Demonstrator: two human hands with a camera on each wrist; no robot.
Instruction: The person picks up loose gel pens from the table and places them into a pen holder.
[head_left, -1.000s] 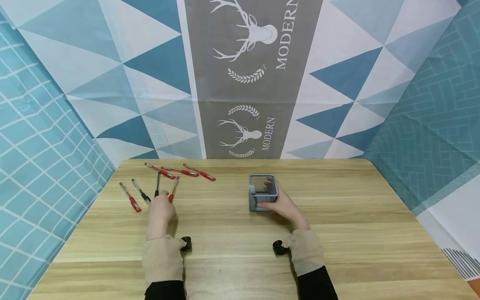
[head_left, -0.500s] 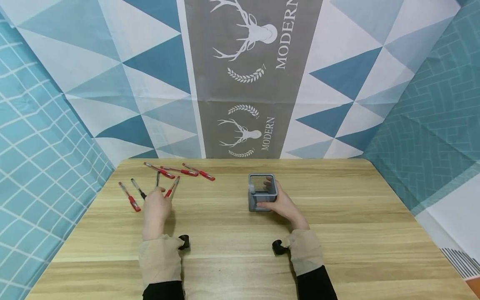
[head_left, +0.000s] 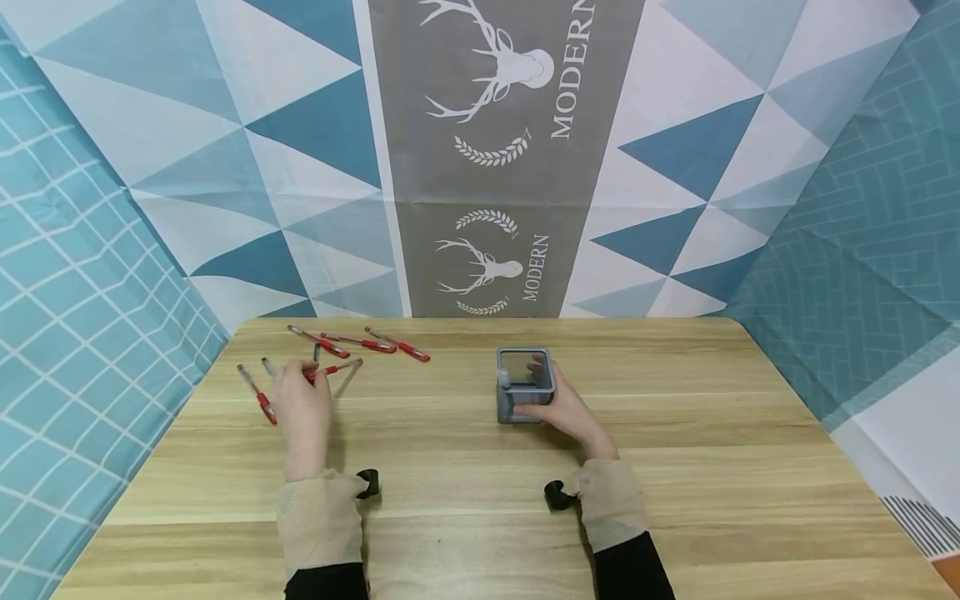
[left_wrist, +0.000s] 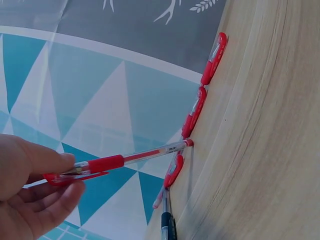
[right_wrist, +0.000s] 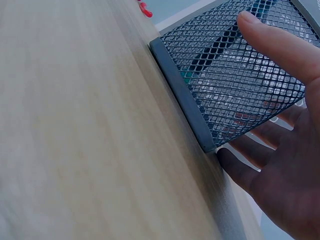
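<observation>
My left hand (head_left: 302,412) pinches a red gel pen (left_wrist: 106,164) by its capped end between thumb and fingers. The pen is tilted, its clear barrel running toward the right and its tail end close over the table in the left wrist view. My right hand (head_left: 572,410) grips a dark mesh pen holder (right_wrist: 220,75) from the right side, thumb across the near wall and fingers behind. The holder stands upright on the table. Near the left hand a black pen (left_wrist: 167,222) lies partly hidden, and another black pen (head_left: 267,365) shows only its end.
Along the table's back left lie three red pens: one (head_left: 330,347), a second (head_left: 378,346) and a third (head_left: 414,352). Another red pen (head_left: 262,404) lies left of the left hand. Patterned cloth (head_left: 480,250) hangs behind the wooden table (head_left: 465,500).
My left hand has picked up the red pen, moving left and slightly back while the pen swung from steep to nearly sideways. My right hand and the pen holder have stayed put.
</observation>
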